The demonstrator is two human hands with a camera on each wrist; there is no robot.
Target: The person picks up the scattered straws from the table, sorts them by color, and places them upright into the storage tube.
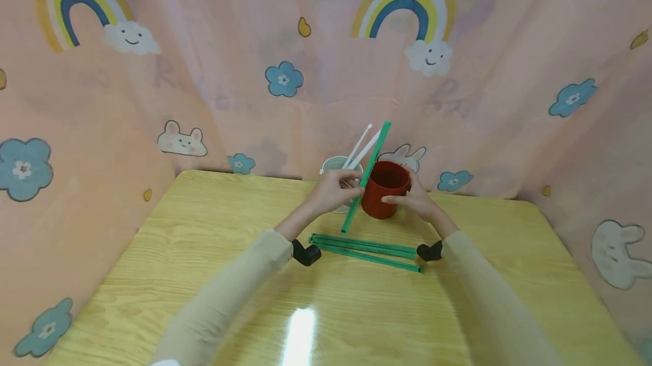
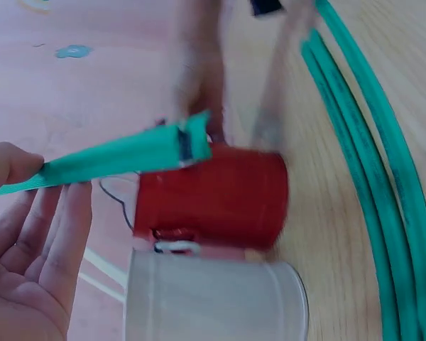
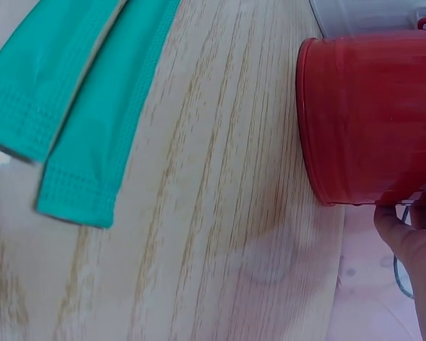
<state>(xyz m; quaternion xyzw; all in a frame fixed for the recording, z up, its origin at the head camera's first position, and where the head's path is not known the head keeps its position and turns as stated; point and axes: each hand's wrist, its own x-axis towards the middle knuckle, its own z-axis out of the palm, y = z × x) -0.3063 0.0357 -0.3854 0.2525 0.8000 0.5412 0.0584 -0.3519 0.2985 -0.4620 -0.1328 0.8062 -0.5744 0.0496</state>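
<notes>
My left hand (image 1: 331, 192) pinches a long, thin green paper packet (image 1: 376, 154) between thumb and fingers, and the packet slants upward. It passes in front of the white tin pail (image 2: 213, 302) and the red tin pail (image 1: 379, 203) in the head view. At the red pail's right side, my right hand (image 1: 419, 199) holds it, thumb at the front and fingers toward the back. In the right wrist view fingertips (image 3: 392, 220) touch the red wall. Slim white sticks (image 1: 360, 148) lean out of the white pail, which stands left of the red one.
Several more green packets (image 1: 364, 246) lie side by side on the wooden table (image 1: 214, 219), nearer to me than the pails. Behind the table's far edge hangs a pink curtain (image 1: 229, 32) with rainbows and flowers.
</notes>
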